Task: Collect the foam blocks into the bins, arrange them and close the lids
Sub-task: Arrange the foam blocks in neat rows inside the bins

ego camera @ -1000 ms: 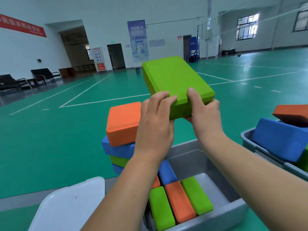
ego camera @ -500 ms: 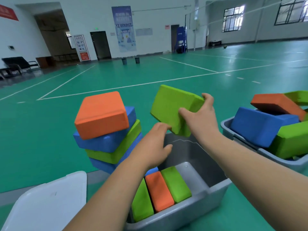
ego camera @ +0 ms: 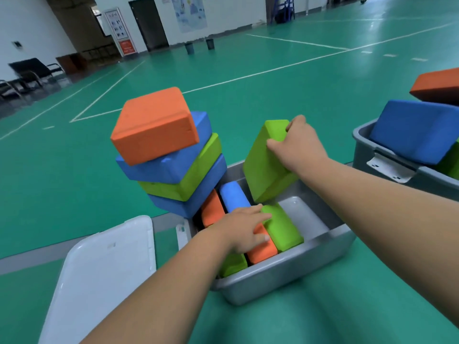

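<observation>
A grey bin (ego camera: 293, 265) sits in front of me with green, orange and blue foam blocks standing on edge inside. My right hand (ego camera: 299, 142) grips a green block (ego camera: 264, 167) by its top end and holds it upright over the bin's far right part. My left hand (ego camera: 244, 228) lies flat, fingers spread, on the orange block (ego camera: 263, 252) and green block (ego camera: 283, 227) inside the bin. A leaning stack of blocks, an orange block (ego camera: 154, 125) on top, rests against the bin's far left corner.
A white lid (ego camera: 99, 274) lies on the floor left of the bin. A second grey bin (ego camera: 387, 165) at the right holds a blue block (ego camera: 417, 131) and an orange one (ego camera: 439, 86). Chairs and two dark buckets stand far off by the wall.
My right hand has brought the green block down from chest height and turned it upright over the bin. My left hand let go of it and dropped onto the blocks in the bin.
</observation>
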`<state>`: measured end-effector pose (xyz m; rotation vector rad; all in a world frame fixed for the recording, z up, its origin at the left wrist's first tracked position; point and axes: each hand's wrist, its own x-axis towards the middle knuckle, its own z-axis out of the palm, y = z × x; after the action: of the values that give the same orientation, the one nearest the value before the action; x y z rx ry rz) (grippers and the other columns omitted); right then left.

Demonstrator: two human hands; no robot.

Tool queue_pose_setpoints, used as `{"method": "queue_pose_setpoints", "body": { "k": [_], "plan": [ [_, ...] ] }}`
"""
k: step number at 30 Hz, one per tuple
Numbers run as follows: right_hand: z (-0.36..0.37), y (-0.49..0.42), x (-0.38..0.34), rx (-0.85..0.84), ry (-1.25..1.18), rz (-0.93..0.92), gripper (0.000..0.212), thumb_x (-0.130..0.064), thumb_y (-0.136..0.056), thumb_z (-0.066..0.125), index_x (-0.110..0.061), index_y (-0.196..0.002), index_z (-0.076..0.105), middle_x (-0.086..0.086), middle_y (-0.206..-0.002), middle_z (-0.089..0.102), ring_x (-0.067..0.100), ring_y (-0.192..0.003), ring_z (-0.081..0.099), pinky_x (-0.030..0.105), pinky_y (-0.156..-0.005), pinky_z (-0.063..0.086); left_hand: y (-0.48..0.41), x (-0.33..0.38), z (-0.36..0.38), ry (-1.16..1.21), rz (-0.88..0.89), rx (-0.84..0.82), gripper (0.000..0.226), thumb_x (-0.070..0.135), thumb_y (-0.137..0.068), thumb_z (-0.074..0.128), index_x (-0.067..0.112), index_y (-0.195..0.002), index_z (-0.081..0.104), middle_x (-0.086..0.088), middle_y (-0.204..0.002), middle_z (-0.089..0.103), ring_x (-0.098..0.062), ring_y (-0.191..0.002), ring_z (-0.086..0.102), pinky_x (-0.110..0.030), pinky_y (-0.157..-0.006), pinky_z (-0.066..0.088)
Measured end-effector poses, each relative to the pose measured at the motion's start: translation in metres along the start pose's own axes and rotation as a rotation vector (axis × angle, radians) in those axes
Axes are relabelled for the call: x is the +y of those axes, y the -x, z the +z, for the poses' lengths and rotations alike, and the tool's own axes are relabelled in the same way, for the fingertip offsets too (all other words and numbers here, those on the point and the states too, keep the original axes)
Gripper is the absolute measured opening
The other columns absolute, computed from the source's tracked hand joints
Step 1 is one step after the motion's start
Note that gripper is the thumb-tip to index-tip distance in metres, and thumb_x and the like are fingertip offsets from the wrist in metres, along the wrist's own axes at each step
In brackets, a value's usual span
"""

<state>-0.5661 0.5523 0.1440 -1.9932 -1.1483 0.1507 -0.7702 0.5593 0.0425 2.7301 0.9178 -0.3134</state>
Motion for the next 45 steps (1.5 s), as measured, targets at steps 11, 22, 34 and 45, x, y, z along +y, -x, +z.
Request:
{"method": "queue_pose_setpoints", "body": {
  "k": [11,22,34,45],
  "plan": [
    [0.059,0.005,-0.006,-0.332,0.365,-0.211,0.073,-0.053,-0.085,0.062,-0.015,-0.145,0.043,0.025,-0.125,0.058,0.043,-0.115,0.058,0.046,-0.096,0.049,-0.018,-0.019,0.027,-0.053,0.015,-0.047,0.072,0.064,-0.093,0.048,0.042,-0.159,0.029,0.003,-0.171,0.018,-0.030,-0.155,0.019,-0.049,-0.125,0.020],
    [0.118,0.010,0.036,-0.626,0.574,-0.181,0.076,-0.058,-0.104,0.040,-0.020,-0.165,0.016,0.019,-0.156,0.045,0.037,-0.141,0.045,0.039,-0.109,0.039,-0.013,-0.028,0.026,-0.007,0.019,-0.085,0.066,0.058,-0.100,0.051,0.047,-0.159,0.025,0.016,-0.171,0.011,-0.024,-0.158,0.009,-0.042,-0.128,0.012],
    [0.144,0.015,0.048,-0.832,0.829,-0.236,0.056,-0.028,-0.115,0.028,-0.023,-0.165,0.005,0.006,-0.172,0.006,0.033,-0.149,0.035,0.041,-0.116,0.031,-0.009,-0.031,0.023,-0.007,0.040,-0.112,0.069,0.052,-0.101,0.055,0.041,-0.162,0.024,0.014,-0.172,0.007,-0.025,-0.158,0.006,-0.043,-0.128,0.013],
    [0.118,0.027,0.039,-0.629,0.608,-0.093,0.036,-0.032,-0.101,0.046,-0.028,-0.133,0.063,0.008,-0.139,0.062,0.030,-0.123,0.058,0.039,-0.099,0.052,0.027,-0.020,-0.026,-0.273,-0.021,0.131,0.030,0.036,-0.097,0.048,0.025,-0.118,0.067,0.000,-0.128,0.063,-0.028,-0.114,0.063,-0.042,-0.081,0.055]
  ]
}}
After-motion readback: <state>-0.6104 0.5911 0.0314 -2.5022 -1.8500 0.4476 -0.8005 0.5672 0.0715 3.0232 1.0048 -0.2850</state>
